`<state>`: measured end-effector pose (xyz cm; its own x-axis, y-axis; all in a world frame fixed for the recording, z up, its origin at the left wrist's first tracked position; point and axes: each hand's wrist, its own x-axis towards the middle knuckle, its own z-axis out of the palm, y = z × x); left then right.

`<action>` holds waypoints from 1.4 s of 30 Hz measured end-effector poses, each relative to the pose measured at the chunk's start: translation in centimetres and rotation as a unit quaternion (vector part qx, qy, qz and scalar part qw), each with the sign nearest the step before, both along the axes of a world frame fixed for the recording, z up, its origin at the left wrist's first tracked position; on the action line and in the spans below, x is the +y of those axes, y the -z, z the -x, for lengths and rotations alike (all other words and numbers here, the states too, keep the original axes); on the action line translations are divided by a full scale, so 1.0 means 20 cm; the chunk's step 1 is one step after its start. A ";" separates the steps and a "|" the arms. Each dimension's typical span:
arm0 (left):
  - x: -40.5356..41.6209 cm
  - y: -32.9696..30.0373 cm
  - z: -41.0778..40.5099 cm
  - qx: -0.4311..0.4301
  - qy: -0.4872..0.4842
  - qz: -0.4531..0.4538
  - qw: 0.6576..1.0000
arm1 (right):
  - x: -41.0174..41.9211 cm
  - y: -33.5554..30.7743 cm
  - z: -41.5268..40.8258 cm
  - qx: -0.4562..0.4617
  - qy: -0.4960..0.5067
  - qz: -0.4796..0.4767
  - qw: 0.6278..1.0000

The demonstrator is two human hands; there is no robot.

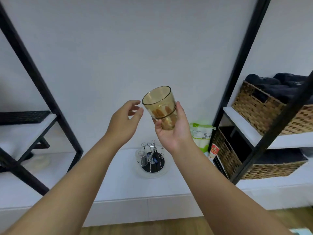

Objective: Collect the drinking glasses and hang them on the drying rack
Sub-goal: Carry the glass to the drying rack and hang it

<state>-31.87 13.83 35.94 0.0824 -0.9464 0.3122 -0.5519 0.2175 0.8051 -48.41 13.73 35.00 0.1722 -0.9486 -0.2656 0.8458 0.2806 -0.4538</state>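
Glass [160, 107] gripped low by right hand [174, 131], left hand [124, 122] open, empty; liable to slip while inverting onto rack [151, 158].

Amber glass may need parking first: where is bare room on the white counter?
The counter lies bare between the left black frame and the drying rack. Right of the rack it is crowded: green packet, red cup, wicker baskets.
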 end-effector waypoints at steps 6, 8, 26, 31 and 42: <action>-0.21 0.33 -0.03 0.021 -0.006 -0.029 0.999 | -0.19 0.31 0.00 0.016 0.000 -0.012 1.000; -0.27 0.46 -0.06 0.020 -0.012 -0.048 0.999 | -0.25 0.43 -0.03 0.023 -0.011 -0.021 0.999; -0.77 1.84 -0.32 -0.119 0.052 -0.116 0.985 | -0.53 1.59 0.02 0.192 0.076 -0.061 0.976; -0.86 2.08 -0.29 -0.150 0.083 -0.126 0.977 | -0.48 1.84 0.05 0.203 0.083 -0.066 0.973; -0.93 2.29 -0.27 -0.182 0.033 -0.076 0.980 | -0.40 2.08 0.06 0.235 0.107 -0.078 0.963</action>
<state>-26.56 -4.74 -9.86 -0.0711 -0.9838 0.1647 -0.7966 0.1554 0.5842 -49.65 5.63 -6.53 -0.1971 -0.8914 -0.4080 0.6038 0.2175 -0.7669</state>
